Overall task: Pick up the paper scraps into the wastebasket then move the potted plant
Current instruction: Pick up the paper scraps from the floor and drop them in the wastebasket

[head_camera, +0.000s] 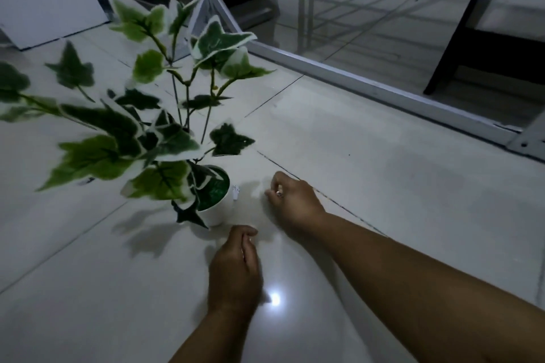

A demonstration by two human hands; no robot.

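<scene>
A bright glare spot (275,298) is seen on the pale floor tiles (368,156) nearest the camera. Just beyond it, the left hand (236,268) is held low with fingers curled; whether anything is gripped cannot be told. Further on, the right hand (293,200) is curled, and something small and pale is pinched at its fingertips (277,192). Just beside both hands, the potted plant (216,203) is stood on the floor in a white pot. A white metal frame (368,82) is seen behind.

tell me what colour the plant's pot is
White. The pot shows best in the head view, on the pale tiled floor beneath green, white-edged leaves.
</scene>
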